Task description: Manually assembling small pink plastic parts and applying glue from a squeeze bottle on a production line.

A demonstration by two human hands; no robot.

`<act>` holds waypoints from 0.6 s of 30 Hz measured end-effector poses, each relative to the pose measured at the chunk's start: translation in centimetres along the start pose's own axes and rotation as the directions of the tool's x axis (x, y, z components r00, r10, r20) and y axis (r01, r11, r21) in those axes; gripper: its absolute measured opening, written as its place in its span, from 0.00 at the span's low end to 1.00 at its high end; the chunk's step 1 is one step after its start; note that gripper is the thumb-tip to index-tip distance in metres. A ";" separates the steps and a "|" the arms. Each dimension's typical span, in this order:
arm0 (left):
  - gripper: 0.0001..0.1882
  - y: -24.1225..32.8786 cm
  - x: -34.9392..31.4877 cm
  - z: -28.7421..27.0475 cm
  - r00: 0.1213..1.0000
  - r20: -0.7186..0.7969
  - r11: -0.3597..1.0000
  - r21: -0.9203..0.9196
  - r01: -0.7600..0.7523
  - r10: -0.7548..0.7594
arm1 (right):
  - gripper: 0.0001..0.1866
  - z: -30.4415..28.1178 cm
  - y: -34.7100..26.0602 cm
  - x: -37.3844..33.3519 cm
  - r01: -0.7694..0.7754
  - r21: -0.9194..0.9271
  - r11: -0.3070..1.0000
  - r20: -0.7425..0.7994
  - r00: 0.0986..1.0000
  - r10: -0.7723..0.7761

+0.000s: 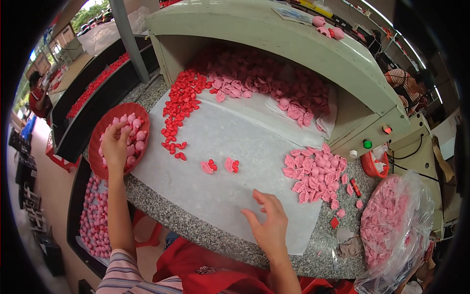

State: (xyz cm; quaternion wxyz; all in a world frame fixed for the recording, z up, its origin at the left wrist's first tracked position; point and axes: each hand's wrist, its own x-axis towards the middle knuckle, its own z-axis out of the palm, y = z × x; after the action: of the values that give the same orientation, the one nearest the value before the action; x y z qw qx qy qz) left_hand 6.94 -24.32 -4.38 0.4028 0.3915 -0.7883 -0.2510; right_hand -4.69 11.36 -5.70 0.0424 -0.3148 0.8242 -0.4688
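My left hand (115, 148) reaches into a red scalloped bowl (94, 153) at the left, fingers curled among smooth round pink pieces (141, 135). Whether a piece is between its fingertips is hidden. My right hand (270, 221) hovers over the near part of a white sheet (235, 132), thumb and fingers apart with nothing between them. Beyond it on the sheet sit two small joined pieces, a left pair (208, 167) and a right pair (231, 165), each a pink shell with a red part. A trail of small red pieces (176, 108) runs along the sheet's left side.
Pink shells pile at the sheet's right (313, 171) and inside a pale green arched machine (274, 22). A clear bag (391, 220) of pink parts stands at right. Black trays (73, 132) line the left. Other people work at far left and upper right.
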 end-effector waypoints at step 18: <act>0.19 11.3 -16.5 8.4 0.664 0.744 0.325 -0.649 0.688 0.079 | 0.21 -0.1 -1.8 5.0 0.137 -0.058 0.989 0.061 0.989 -0.134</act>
State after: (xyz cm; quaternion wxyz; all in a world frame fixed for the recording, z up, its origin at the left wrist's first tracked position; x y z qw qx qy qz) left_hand 1.39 -3.67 -8.19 0.1770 0.1436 -0.5030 -0.8337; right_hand -7.88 7.94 -3.07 0.0240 -0.3843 0.8136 -0.4356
